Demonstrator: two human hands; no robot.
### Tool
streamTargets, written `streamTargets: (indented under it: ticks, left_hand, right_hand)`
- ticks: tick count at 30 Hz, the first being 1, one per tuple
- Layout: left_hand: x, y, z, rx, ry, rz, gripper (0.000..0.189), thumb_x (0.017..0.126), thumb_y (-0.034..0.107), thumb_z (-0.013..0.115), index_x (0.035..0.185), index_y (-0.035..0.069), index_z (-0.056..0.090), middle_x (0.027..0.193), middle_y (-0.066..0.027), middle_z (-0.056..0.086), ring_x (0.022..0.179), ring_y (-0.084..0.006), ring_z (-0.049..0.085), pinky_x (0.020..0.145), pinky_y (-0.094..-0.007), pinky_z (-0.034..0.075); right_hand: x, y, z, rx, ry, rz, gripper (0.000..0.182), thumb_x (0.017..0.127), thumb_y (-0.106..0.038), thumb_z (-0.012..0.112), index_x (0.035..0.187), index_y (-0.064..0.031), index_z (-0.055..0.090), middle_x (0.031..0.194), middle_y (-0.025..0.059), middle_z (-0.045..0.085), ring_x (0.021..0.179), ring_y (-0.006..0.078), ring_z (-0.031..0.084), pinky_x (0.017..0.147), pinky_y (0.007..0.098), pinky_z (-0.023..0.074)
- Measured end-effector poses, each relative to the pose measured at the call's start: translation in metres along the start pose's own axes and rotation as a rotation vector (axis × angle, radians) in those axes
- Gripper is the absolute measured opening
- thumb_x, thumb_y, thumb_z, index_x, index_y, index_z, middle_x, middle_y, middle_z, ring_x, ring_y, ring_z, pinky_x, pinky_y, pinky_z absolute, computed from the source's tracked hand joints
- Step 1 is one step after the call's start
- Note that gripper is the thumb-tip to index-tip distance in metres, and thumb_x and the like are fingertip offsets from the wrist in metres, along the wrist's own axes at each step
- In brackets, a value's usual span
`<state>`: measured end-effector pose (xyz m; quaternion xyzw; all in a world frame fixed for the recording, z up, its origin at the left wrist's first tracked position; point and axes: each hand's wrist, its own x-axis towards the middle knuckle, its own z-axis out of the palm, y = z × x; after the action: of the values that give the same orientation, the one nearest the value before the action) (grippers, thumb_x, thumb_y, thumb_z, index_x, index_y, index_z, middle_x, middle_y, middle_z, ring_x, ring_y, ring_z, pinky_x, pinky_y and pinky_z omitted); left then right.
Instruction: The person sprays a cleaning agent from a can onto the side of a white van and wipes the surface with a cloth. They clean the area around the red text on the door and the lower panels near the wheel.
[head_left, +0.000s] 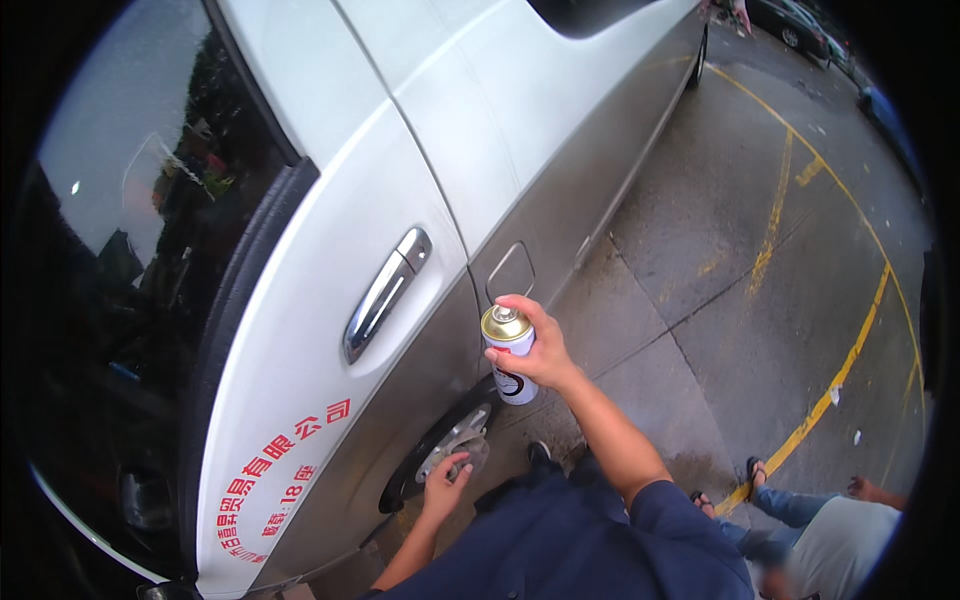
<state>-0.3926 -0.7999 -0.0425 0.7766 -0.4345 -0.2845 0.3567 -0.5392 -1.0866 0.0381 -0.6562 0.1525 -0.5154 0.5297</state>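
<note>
My right hand is closed around a white aerosol can with a gold-coloured top. Its index finger rests on the nozzle, and the can stands roughly upright beside the vehicle's lower side. Just above the can in the picture is a fuel filler flap in the grey-brown lower panel. Lower down, my left hand pinches a small greyish thing in front of the wheel; its kind is unclear. A chrome door handle sits on the white door to the left.
The white and grey-brown vehicle fills the left and top. Red writing marks its door below a dark window. Wet concrete with yellow lines lies to the right. A person in jeans is at lower right; parked cars are beyond.
</note>
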Motion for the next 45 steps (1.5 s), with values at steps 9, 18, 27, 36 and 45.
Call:
streamTargets:
  ticks: [9,18,27,36,45]
  left_hand:
    - [0.014,0.017,0.017,-0.049,0.056,0.054,0.027,0.088,0.019,0.071,0.113,0.009,0.069,0.097,-0.0084,0.071,0.080,-0.0145,0.062,0.070,-0.0273,0.048]
    - [0.022,0.034,0.018,-0.087,0.123,0.121,0.028,0.088,0.020,0.071,0.113,0.008,0.069,0.100,-0.0085,0.071,0.086,-0.0163,0.063,0.074,-0.0276,0.049]
    - [0.033,0.078,0.009,-0.135,0.187,0.138,0.032,0.087,0.023,0.074,0.115,0.009,0.069,0.108,-0.0113,0.071,0.105,-0.0238,0.064,0.092,-0.0344,0.048]
    - [0.058,0.142,0.005,-0.526,-0.051,0.215,0.089,0.058,0.027,0.096,0.132,0.003,0.052,0.122,-0.0091,0.063,0.113,-0.0199,0.061,0.098,-0.0357,0.048]
    - [0.065,0.147,-0.009,-0.795,-0.276,0.446,0.089,0.062,0.026,0.094,0.134,0.002,0.046,0.122,-0.0117,0.060,0.112,-0.0224,0.061,0.096,-0.0390,0.050]
  right_hand:
    - [0.069,-0.064,-0.011,-0.053,-0.008,-0.171,0.064,0.071,-0.011,0.082,0.128,-0.0094,0.053,0.102,0.0061,0.067,0.093,0.0145,0.066,0.085,0.0306,0.0518]
    - [0.112,-0.109,-0.011,0.020,-0.125,-0.195,0.065,0.069,-0.013,0.084,0.127,-0.0088,0.054,0.109,0.0085,0.066,0.099,0.0164,0.064,0.088,0.0314,0.0508]
    - [0.076,-0.096,-0.001,-0.006,-0.159,-0.198,0.065,0.069,-0.009,0.084,0.127,-0.0080,0.055,0.113,0.0085,0.063,0.102,0.0163,0.062,0.089,0.0316,0.0505]
    - [-0.013,-0.075,0.023,0.074,-0.443,-0.123,0.075,0.076,-0.025,0.084,0.140,-0.0091,0.048,0.137,0.0180,0.054,0.128,0.0310,0.051,0.109,0.0433,0.0368]
    - [-0.046,-0.036,-0.009,0.305,-0.332,0.245,0.079,0.095,-0.053,0.056,0.151,-0.0028,0.032,0.148,0.0156,0.043,0.138,0.0258,0.039,0.114,0.0376,0.0275]
